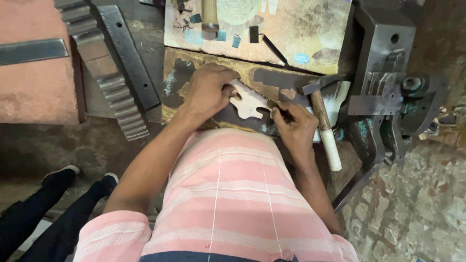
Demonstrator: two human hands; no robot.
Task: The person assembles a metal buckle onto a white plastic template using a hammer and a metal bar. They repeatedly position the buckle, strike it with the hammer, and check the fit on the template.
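Note:
My left hand [208, 93] grips the upper left end of a pale, flat, wavy-edged cut-out piece [248, 103] and presses it on the dark worn workbench top [286, 80]. My right hand [292, 127] pinches a thin dark tool against the piece's right edge; the tool's tip is hidden by my fingers. A hammer [321, 116] with a pale wooden handle lies just right of my right hand, its dark head toward the bench's back.
A beige board [301, 34] with small scraps and a wooden handle [209, 17] lies beyond the bench. A toothed metal bar [104, 73] lies at left and a heavy metal vice-like fixture [388, 82] at right. Another person's dark-trousered legs [43, 208] are at lower left.

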